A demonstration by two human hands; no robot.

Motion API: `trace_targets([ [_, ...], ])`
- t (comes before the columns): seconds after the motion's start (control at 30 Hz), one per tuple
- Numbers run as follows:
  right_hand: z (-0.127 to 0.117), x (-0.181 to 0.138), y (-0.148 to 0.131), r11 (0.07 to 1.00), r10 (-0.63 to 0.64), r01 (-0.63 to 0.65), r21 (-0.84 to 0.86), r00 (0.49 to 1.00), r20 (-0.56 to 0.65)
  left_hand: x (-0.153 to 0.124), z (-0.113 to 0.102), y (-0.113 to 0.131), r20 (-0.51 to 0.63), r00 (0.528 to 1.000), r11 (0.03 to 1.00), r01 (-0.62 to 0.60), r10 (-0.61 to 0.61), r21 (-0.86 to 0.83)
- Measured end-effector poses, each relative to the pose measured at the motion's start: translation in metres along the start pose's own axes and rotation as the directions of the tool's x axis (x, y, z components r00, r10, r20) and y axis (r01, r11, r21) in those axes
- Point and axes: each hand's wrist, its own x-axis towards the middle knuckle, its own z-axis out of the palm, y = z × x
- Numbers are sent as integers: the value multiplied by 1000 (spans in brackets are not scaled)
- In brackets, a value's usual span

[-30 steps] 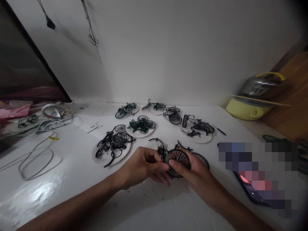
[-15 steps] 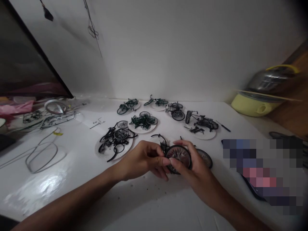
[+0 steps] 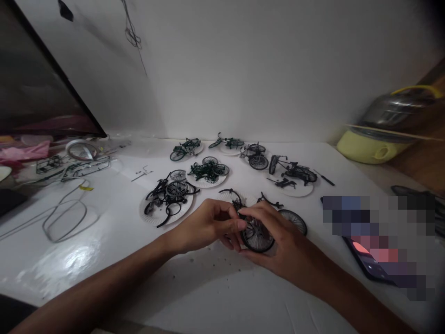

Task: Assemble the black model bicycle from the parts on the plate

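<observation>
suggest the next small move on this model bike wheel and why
I'd probably ease the fingers of the right hand back a little on the wheel, because they cover its top where it meets the black frame, and the left hand has its fingertips right at that spot, so the join is hard to see.

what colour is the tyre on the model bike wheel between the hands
The tyre is black; the head view shows it best.

Camera is riding on the person's head, looking forward and down, staying close over the left hand (image 3: 203,226) and right hand (image 3: 283,246) at six o'clock, with the white tabletop (image 3: 69,264) spreading toward nine o'clock and the white wall (image 3: 243,69) filling twelve o'clock.
</observation>
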Motion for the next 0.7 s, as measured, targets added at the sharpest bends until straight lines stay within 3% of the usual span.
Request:
trace_targets([
  [0.7, 1, 0, 1, 998, -38, 34, -46, 995, -94, 1, 5, -4, 27, 998, 999, -53, 53, -8],
])
